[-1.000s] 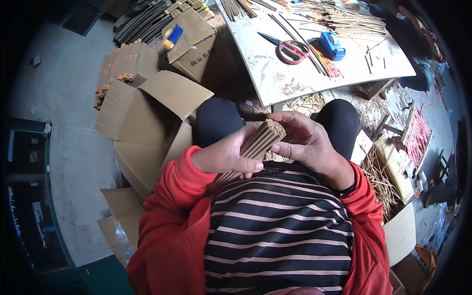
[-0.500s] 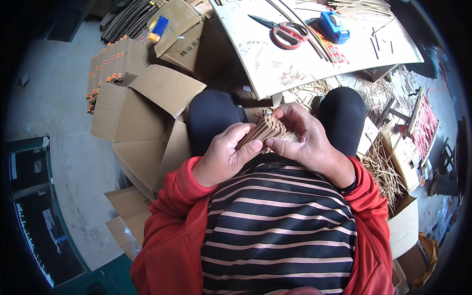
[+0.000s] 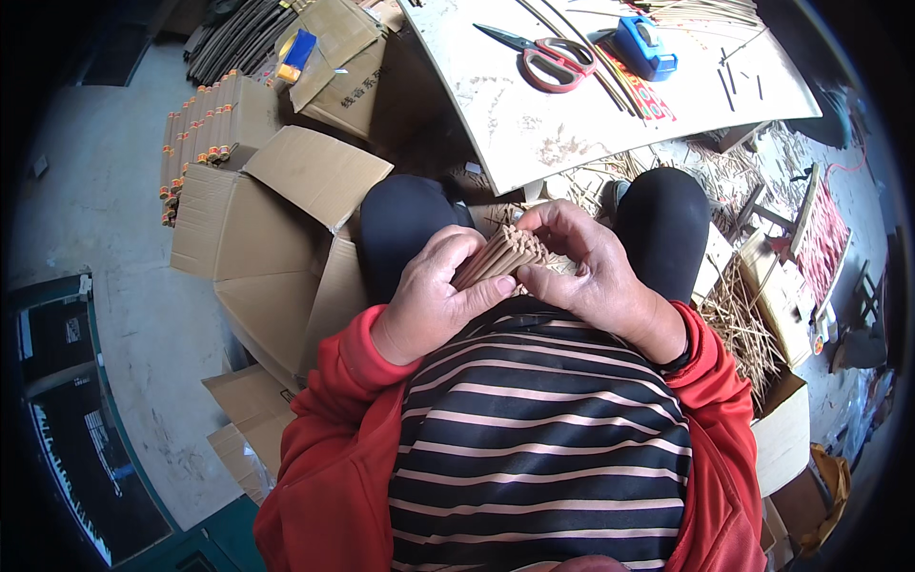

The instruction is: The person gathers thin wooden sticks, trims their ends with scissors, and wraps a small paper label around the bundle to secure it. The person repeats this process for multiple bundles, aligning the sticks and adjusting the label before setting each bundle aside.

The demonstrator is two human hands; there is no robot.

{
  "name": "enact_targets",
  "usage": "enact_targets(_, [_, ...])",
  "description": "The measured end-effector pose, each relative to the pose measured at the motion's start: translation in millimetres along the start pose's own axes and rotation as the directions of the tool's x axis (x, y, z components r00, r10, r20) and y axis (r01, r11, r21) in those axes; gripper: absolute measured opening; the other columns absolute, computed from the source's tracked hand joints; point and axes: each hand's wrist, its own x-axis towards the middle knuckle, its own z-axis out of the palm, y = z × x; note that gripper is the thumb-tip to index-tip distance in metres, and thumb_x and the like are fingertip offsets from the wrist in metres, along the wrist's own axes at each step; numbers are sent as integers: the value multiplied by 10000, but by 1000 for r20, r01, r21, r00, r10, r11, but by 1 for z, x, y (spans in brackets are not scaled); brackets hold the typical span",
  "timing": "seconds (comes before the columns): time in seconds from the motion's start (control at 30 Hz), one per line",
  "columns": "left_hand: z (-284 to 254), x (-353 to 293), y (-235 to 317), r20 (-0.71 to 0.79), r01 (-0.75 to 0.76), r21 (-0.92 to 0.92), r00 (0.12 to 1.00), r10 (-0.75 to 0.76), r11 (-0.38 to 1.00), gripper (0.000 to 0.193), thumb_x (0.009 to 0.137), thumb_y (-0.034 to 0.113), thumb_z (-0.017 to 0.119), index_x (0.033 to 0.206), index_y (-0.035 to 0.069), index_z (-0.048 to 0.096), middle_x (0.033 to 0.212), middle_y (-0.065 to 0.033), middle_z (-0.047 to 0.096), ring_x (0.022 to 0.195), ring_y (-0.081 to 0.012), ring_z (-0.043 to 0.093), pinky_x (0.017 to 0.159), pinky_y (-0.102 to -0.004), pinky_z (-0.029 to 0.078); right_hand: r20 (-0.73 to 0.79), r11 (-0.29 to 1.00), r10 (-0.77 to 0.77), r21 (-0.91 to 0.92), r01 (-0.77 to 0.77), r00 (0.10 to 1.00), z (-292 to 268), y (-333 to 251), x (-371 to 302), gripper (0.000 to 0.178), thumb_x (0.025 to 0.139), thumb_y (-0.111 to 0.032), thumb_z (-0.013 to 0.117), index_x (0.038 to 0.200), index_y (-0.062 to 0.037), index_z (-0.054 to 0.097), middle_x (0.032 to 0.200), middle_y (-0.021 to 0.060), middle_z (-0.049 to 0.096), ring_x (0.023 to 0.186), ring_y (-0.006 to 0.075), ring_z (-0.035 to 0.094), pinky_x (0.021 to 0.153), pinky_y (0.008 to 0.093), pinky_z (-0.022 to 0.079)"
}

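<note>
Above my lap, a short, thick bundle of brown incense sticks point(image 3: 498, 255) is held between both hands, tilted with its stick ends toward the upper right. My left hand point(image 3: 431, 284) wraps round its lower left part, the thumb lying along the near side. At the other end, my right hand point(image 3: 593, 267) has its thumb and fingers curled about the stick ends. The palms hide the bundle's left end and part of its underside.
Ahead, a white table point(image 3: 519, 143) carries red-handled scissors point(image 3: 558, 65), a blue tape dispenser point(image 3: 646, 48) and thin dark sticks. An open cardboard box point(image 3: 272, 224) stands by my left knee, near stacked incense bundles point(image 3: 200, 124). Loose sticks point(image 3: 739, 334) fill a box at right.
The bundle has turned slightly more upright in my hands, and the fingers have shifted a little round its ends. Both hands keep their hold.
</note>
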Motion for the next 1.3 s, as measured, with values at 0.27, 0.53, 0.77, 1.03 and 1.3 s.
enact_targets(0.27, [0,-1,0,-36,-4,-37,999,3,999,285,859,232,599,940,-37,555,835,-142,544,714,-253,548,652,-307,448,5,998,20,61,-20,1000,2,-1,2,294,783,-69,613,1051,11,519,875,47,579,754,88,545,696,229,470])
enact_targets(0.53, [0,-2,1,-40,-17,-45,999,15,999,259,879,204,568,963,-40,553,854,-141,551,745,-247,555,674,-302,448,-47,1000,5,15,-4,999,4,3,2,230,788,-66,608,992,8,531,839,47,580,730,81,543,667,221,463])
enact_targets(0.77, [1,-3,-3,-76,-4,-84,997,-2,996,255,853,198,608,928,-39,553,855,-133,548,740,-224,550,669,-287,448,3,879,-392,-293,376,920,-2,4,8,202,736,-22,666,892,-54,541,931,61,536,865,164,537,766,270,442])
enact_targets(1.03, [4,-5,-9,-81,37,-153,995,-50,987,265,815,199,655,866,-37,546,860,-126,549,751,-208,544,673,-283,449,76,920,-299,-243,309,951,-5,0,7,163,731,-32,686,813,-60,547,994,84,528,940,186,513,825,292,409])
enact_targets(1.3, [3,-4,-7,-92,55,-190,993,-73,980,277,784,202,687,845,-28,546,862,-120,549,762,-211,546,685,-287,448,42,961,-211,-172,215,977,-2,-1,7,143,746,-28,672,827,-47,555,1032,94,525,950,183,513,834,293,408])
